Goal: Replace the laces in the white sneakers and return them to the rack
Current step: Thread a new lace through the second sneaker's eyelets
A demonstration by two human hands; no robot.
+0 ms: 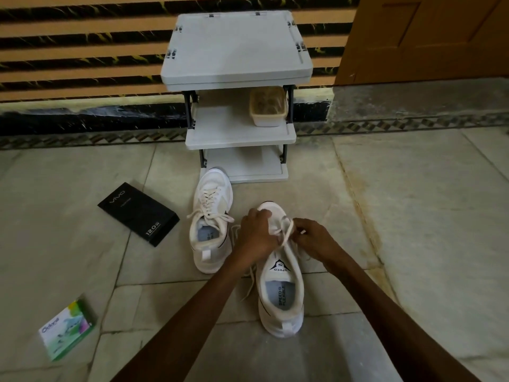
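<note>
Two white sneakers stand on the stone floor in front of a small white shoe rack (240, 135). The left sneaker (211, 221) is laced, with its lace ends lying loose at the sides. Nearer to me is the right sneaker (281, 285), toe pointing away. My left hand (257, 234) grips the front of this shoe over the eyelets. My right hand (312, 238) pinches a white lace (286, 234) that runs up from the shoe's front. A loose lace end (249, 285) trails on the floor to the shoe's left.
A black phone box (138, 213) lies on the floor left of the sneakers, and a green-and-white carton (67, 329) lies near the bottom left. A plastic tub (267, 107) sits on the rack's middle shelf. A wooden door (424, 37) is at the upper right.
</note>
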